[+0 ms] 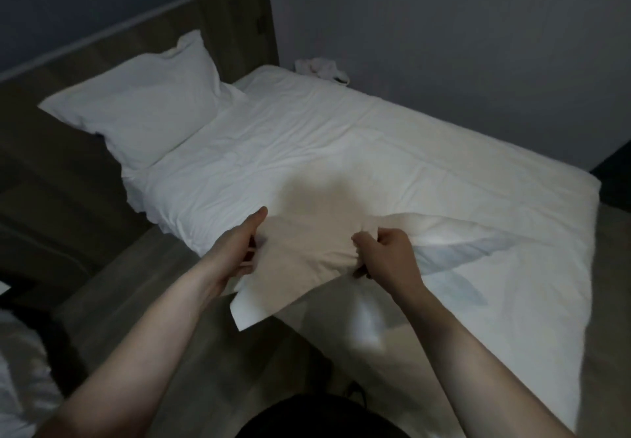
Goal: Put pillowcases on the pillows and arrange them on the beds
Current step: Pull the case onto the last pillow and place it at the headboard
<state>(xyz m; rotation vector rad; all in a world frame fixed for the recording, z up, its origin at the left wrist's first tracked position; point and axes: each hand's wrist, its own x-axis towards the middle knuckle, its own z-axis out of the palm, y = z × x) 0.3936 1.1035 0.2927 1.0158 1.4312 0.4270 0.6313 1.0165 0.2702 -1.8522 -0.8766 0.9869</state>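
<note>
A single bed point(341, 137) with a white cover is seen along the wall, and one cased pillow point(136, 106) is already laid at its head against the wooden headboard point(218, 17); a small crumpled cloth point(321, 68) lies in the gap between the far edge of the mattress and the wall. A second pillow point(454, 243) is stretched across the near side of the bed, and its near end is held up over the bed's edge inside a pillowcase point(300, 260), whose loose flap hangs towards the floor. The pillowcase's left edge is pinched by the left hand point(242, 246), thumb laid on top, while a bunch of fabric at the right is clenched in the right hand point(386, 249). The step in hand appears to be drawing the case along the pillow. It would be done best if both edges were gripped evenly, the opening kept wide, the fabric worked along in short pulls, and the corners seated before the flap is tucked.
</note>
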